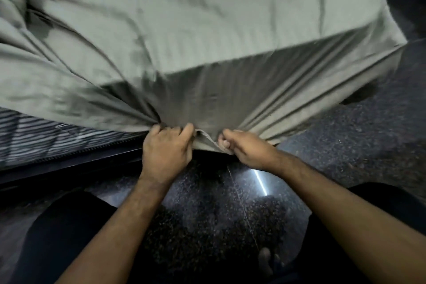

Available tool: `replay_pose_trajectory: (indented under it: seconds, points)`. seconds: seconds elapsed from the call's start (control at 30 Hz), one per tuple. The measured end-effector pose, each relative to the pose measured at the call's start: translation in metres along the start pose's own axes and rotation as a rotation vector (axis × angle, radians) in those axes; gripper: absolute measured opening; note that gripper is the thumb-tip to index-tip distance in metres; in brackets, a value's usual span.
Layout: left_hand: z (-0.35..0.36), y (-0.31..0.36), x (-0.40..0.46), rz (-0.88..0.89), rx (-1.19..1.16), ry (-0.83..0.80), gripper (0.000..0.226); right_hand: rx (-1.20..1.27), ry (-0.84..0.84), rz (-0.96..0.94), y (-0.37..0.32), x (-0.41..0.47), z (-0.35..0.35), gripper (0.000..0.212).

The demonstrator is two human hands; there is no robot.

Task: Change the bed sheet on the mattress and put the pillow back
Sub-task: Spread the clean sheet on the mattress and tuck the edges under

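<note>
A pale grey-green bed sheet (184, 30) lies over the mattress, wrinkled on the left and hanging down the near side. The striped side of the mattress (34, 136) shows bare at the lower left. My left hand (167, 150) and my right hand (246, 150) grip the sheet's lower hem close together, a short fold of hem between them. The cloth fans out in tight folds from both fists. No pillow is in view.
A dark bed frame rail (69, 163) runs under the mattress at the left. The floor (345, 145) is dark speckled stone with a bright light reflection. My dark-trousered knees sit at the bottom left and right, a bare foot at the bottom.
</note>
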State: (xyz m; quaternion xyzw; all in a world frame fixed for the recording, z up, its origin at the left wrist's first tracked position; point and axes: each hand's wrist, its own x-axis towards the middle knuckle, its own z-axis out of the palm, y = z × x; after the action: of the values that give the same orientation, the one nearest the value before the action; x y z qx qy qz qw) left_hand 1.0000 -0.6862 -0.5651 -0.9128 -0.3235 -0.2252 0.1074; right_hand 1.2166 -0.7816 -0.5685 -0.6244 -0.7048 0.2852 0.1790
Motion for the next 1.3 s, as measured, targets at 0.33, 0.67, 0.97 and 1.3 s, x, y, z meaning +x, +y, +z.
replay_pose_trajectory:
  seconds: [0.33, 0.67, 0.97, 1.3]
  points:
    - [-0.018, -0.048, -0.030, -0.320, 0.021, -0.290, 0.059, -0.003, -0.211, -0.097, -0.028, 0.045, 0.031, 0.010]
    - [-0.024, -0.043, -0.036, -0.704, 0.042, -0.452, 0.066, -0.118, -0.217, -0.188, -0.041, 0.040, 0.047, 0.016]
    - [0.007, 0.014, -0.007, 0.096, -0.184, -0.209, 0.028, -0.402, 0.348, 0.024, -0.013, 0.022, 0.004, 0.010]
    - [0.044, 0.061, 0.037, 0.057, -0.196, -0.297, 0.055, -0.433, 0.433, 0.386, 0.033, -0.026, -0.044, 0.015]
